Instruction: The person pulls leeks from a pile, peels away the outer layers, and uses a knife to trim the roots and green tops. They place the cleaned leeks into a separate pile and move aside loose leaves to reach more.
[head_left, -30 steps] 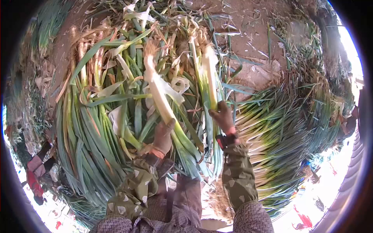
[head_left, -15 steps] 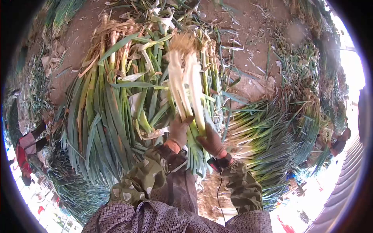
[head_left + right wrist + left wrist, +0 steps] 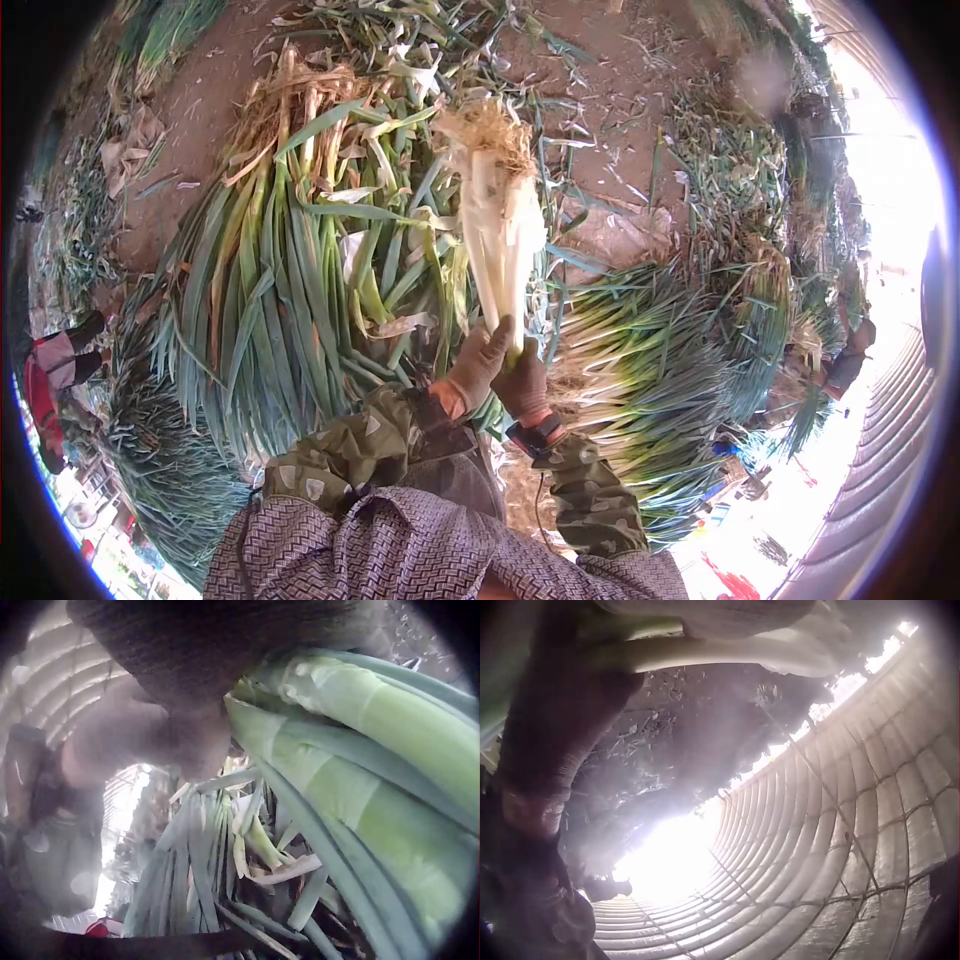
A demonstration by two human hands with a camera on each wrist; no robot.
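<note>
A bunch of large green onions (image 3: 492, 235) stands out in front of me, root ends pointing away and white stems side by side. My gloved left hand (image 3: 474, 368) grips the stems from the left, its thumb lying across them. Right beside it, my gloved right hand (image 3: 522, 384) holds the same bunch from the right, just where white turns to green. In the right wrist view the green leaves (image 3: 352, 765) spread out below the dark glove. A pale stem (image 3: 727, 651) runs out past the left hand in the left wrist view.
To the left lies a heap of untrimmed green onions (image 3: 265, 270) with dry brown roots. Rows of cleaned onions (image 3: 640, 370) spread on the right. Loose peelings (image 3: 400, 70) litter the dirt ground (image 3: 600, 130) ahead. Another person (image 3: 60, 375) is at the far left.
The onions held apart in my two hands have come together into one bunch. My hands have moved in side by side, and the head view has shifted.
</note>
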